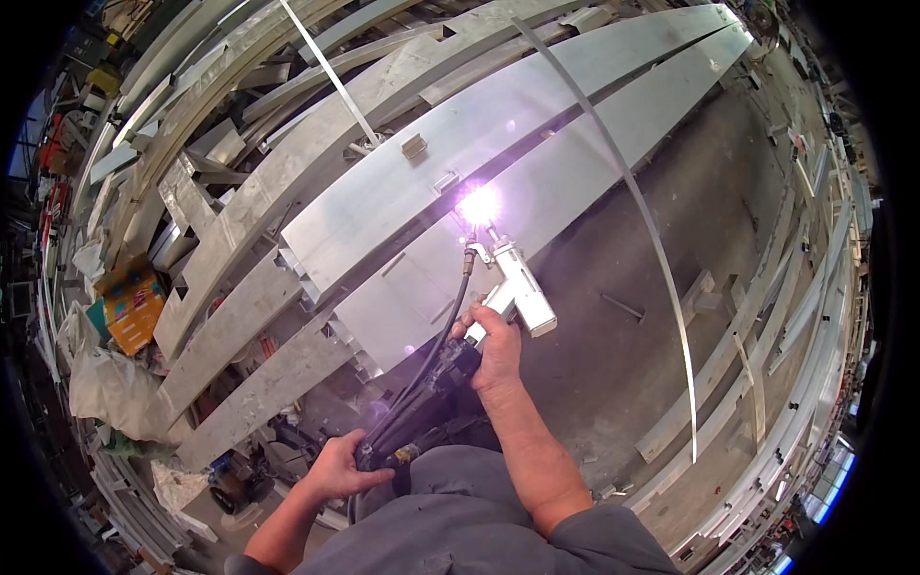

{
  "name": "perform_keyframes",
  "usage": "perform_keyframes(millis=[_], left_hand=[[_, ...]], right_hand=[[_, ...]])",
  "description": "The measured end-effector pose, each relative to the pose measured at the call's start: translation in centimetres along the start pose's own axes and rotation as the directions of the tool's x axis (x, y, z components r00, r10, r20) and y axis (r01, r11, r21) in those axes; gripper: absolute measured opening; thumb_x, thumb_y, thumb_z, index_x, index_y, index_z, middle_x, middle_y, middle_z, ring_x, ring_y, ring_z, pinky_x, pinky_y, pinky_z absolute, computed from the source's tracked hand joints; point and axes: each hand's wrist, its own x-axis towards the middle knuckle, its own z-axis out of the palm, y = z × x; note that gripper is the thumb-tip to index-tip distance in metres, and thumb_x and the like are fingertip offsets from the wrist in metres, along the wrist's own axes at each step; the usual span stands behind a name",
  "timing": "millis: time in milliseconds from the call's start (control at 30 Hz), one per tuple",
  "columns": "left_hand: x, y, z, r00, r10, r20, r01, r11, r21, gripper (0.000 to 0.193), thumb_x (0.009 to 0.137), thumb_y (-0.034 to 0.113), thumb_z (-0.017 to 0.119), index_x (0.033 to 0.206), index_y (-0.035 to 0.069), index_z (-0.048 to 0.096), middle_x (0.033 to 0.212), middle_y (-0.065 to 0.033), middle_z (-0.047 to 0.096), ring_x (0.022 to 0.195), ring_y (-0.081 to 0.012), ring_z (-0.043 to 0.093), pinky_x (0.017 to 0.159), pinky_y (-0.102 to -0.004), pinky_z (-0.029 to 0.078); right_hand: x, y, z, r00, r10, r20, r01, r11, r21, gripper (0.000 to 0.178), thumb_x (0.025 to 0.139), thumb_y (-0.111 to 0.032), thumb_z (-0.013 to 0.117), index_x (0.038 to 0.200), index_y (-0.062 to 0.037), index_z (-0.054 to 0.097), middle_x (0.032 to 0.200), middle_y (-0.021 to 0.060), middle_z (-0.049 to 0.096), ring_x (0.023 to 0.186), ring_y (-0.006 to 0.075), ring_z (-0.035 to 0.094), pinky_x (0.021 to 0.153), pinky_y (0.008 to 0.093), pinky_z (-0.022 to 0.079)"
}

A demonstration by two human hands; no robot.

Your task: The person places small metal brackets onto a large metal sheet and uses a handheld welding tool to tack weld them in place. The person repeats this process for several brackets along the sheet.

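Observation:
My right hand (499, 353) is closed around the grip of a white handheld welding gun (527, 295). A brilliant white-violet glare (478, 204) burns at the gun's tip and hides the exact spot it meets. It lies at the near edge of a long pale metal panel (383, 216), by the gap to a second metal panel (575, 187) on the nearer side. From the gun, black cables (414, 398) run back toward my body. Down at the left, my left hand (337, 467) is wrapped round these cables near my waist.
Long metal beams (244, 220) lie under and beyond the panels. A thin curved strip (644, 206) crosses the panels and hangs over the floor (594, 383) at the right. More metal lengths (757, 383) lie farther right. A plastic bag (120, 393) sits at the left.

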Motion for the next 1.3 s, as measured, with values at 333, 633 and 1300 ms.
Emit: perform_keyframes(millis=[333,633,1300], left_hand=[[-0.4,-1.8,0.6,0.992,0.119,-0.032,-0.119,0.993,0.004,0.052,0.073,0.027,0.090,0.110,0.000,0.065,0.070,-0.0045,0.067,0.056,-0.0105,0.063,0.055,-0.0287,0.051],[-1.0,-2.0,0.9,0.996,0.069,-0.058,-0.071,0.997,-0.021,0.053,0.070,0.024,0.094,0.107,-0.003,0.068,0.088,-0.0043,0.072,0.079,-0.0083,0.063,0.074,-0.0277,0.052],[-2.0,-2.6,3.7,0.613,0.595,-0.520,-0.375,0.798,0.471,0.060,0.072,0.021,0.088,0.118,0.006,0.054,0.092,-0.0140,0.062,0.082,-0.0317,0.065,0.074,-0.0378,0.053]], right_hand=[[-0.4,0.4,0.0,0.999,-0.016,0.029,0.017,1.000,-0.022,0.015,0.091,-0.010,0.063,0.104,-0.0062,0.057,0.077,0.0075,0.059,0.067,0.0217,0.061,0.061,0.0378,0.054],[-0.7,1.0,-0.1,1.000,-0.009,0.016,0.008,0.999,0.039,0.022,0.087,-0.006,0.065,0.106,-0.0018,0.054,0.076,0.0097,0.058,0.059,0.0237,0.062,0.058,0.0372,0.055],[-6.8,-1.2,2.2,0.994,-0.086,0.073,0.072,0.983,0.169,0.035,0.089,-0.007,0.060,0.123,-0.0052,0.054,0.094,0.0125,0.063,0.087,0.0258,0.064,0.077,0.0425,0.055]])
